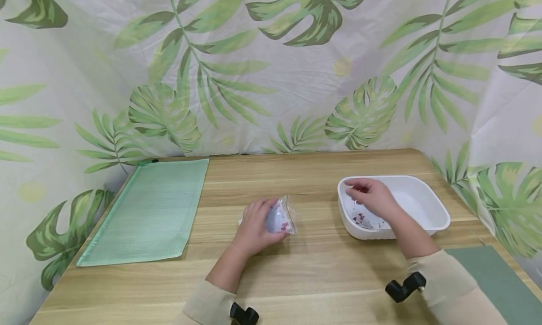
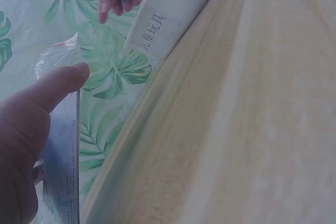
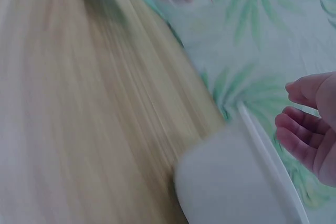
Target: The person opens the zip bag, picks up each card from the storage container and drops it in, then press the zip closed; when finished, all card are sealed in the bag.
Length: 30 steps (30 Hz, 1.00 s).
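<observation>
Clear bag [image 1: 278, 217] is grasped by the left hand [image 1: 256, 226] over the bench [image 1: 313, 278] in the head view; at its 3 o'clock, the right hand [image 1: 374, 198] hovers over the white tub [image 1: 417, 203]. Left wrist view: bag at 8 o'clock. Right wrist view: right hand empty, fingers loosely bent.

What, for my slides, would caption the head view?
Left hand holds a plastic bag; right hand hovers over a white bin.
</observation>
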Each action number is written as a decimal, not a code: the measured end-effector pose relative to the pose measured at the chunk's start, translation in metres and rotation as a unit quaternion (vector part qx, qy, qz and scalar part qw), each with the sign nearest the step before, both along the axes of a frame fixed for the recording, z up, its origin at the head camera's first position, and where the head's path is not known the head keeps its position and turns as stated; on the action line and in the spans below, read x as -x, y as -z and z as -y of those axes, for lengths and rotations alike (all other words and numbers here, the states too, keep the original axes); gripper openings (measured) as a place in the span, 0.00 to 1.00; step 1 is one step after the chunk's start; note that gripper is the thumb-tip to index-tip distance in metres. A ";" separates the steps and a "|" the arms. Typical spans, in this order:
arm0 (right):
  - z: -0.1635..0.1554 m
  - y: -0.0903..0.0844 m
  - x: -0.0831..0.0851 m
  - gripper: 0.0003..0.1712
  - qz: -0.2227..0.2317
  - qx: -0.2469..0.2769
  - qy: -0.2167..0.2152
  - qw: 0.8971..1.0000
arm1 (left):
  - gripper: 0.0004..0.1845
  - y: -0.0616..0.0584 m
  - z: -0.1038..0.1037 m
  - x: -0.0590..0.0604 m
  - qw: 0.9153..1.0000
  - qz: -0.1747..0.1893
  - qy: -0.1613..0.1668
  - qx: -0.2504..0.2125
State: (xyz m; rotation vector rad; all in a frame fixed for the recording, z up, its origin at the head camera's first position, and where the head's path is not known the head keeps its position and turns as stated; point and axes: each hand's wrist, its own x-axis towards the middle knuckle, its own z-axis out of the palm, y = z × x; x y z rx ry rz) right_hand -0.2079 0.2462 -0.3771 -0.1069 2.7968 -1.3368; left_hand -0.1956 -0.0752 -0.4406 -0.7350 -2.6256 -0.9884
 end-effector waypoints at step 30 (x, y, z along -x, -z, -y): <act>-0.096 0.045 0.029 0.35 0.140 -0.187 0.007 0.972 | 0.46 0.002 0.001 0.002 1.000 0.021 -0.005 -0.001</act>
